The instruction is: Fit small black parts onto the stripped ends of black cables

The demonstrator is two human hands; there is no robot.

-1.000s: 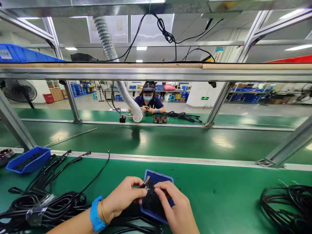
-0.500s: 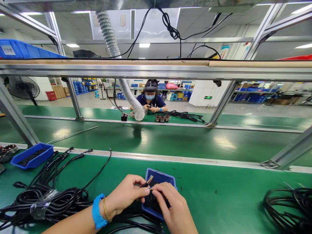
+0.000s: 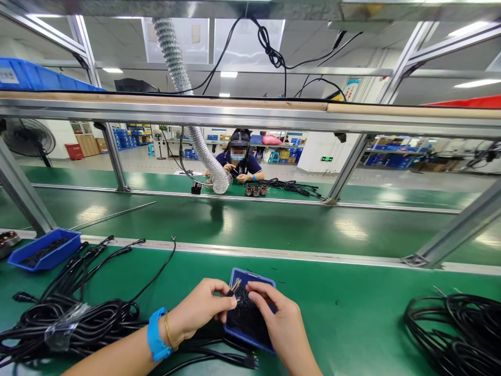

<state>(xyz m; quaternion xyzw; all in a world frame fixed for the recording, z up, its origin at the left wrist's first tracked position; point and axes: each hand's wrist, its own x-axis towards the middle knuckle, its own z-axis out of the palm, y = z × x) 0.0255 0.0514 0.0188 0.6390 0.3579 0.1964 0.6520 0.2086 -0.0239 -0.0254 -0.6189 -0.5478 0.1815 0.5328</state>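
Observation:
My left hand (image 3: 211,303) is closed in a pinch on the end of a black cable, whose thin coloured wires (image 3: 236,286), yellow among them, stick up past the fingertips. Close to these wires, my right hand (image 3: 279,313) has thumb and forefinger nearly together; anything between them is too small to make out. Beneath both hands stands a blue bin (image 3: 256,279) holding many short black pieces (image 3: 248,318) that look like bits of tubing. More black cable ends (image 3: 238,359) lie on the bench in front of the bin.
Coiled black cables, taped with clear film (image 3: 64,329), lie at left; another coil (image 3: 450,329) lies at right. A second blue bin (image 3: 47,253) stands far left. Metal posts and a rail (image 3: 219,248) edge the green bench. A person (image 3: 240,159) works opposite, behind a silver duct (image 3: 205,146).
My right fingers have drawn away from the wires in my left hand, slightly up and right. The view has shifted a little, and more of the black pieces shows.

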